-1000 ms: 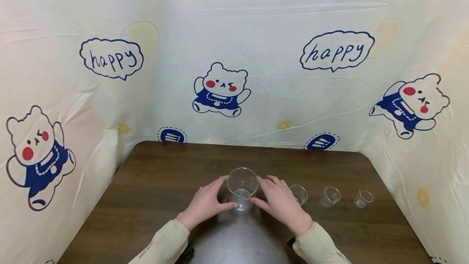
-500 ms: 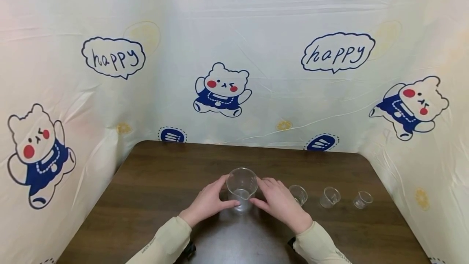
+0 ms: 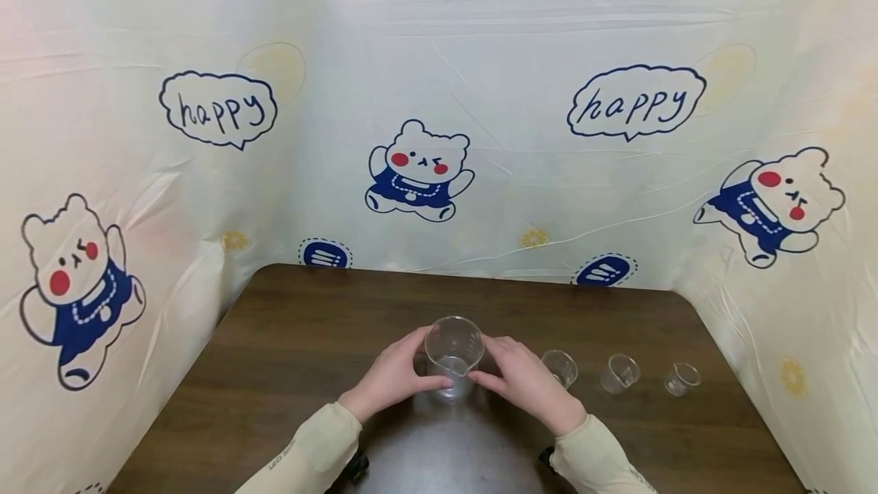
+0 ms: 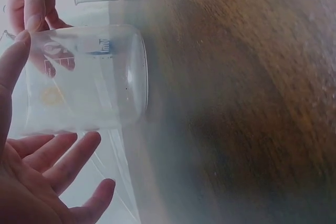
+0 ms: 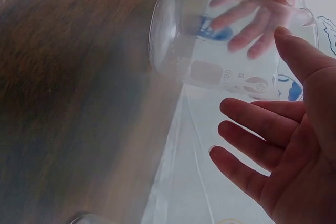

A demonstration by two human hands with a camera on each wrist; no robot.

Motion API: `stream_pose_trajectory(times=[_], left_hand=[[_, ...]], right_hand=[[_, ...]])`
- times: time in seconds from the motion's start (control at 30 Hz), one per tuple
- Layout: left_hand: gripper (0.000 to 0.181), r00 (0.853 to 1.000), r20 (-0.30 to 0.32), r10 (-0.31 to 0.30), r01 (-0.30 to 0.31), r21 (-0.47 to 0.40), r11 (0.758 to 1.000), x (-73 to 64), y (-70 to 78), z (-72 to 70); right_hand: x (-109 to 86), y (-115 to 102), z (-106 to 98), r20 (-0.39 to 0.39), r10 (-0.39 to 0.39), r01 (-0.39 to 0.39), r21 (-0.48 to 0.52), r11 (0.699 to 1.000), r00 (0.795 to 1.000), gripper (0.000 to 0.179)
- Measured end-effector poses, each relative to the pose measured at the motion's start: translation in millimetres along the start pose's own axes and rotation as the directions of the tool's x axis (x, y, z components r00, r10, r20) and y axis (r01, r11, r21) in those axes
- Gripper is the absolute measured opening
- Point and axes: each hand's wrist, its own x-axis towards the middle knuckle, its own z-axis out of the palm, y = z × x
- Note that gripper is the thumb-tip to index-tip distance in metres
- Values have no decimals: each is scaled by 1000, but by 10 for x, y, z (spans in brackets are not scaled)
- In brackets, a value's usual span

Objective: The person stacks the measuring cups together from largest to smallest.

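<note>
Gripping one large glass beaker point(image 3: 456, 338) from its two sides, my left hand point(image 3: 393, 376) and right hand point(image 3: 528, 383) each have the thumb on the near side and fingers reaching toward the back. One finger of my left hand stands off the glass. The beaker is upright, mouth up, with printed marks on its wall, at the middle of the table point(image 3: 309, 319); I cannot tell whether its base touches the wood. Two pale sleeves point(image 3: 305, 448) cover my forearms. Right of the large beaker stand three smaller ones in a row: the first point(image 3: 560, 367) partly behind my right hand, the second point(image 3: 620, 373) and third point(image 3: 682, 380) farther out. Behind hangs one sheet point(image 3: 439, 44) printed with three whole bears and two "happy" bubbles.
</note>
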Motion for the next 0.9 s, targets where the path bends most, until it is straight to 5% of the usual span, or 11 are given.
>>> stream_pose_trajectory(times=[0.9], left_hand=[[92, 1000, -6, -10, 10, -51, 999, 37, 15, 72]], right_hand=[[8, 17, 14, 52, 13, -17, 82, 996, 999, 55]])
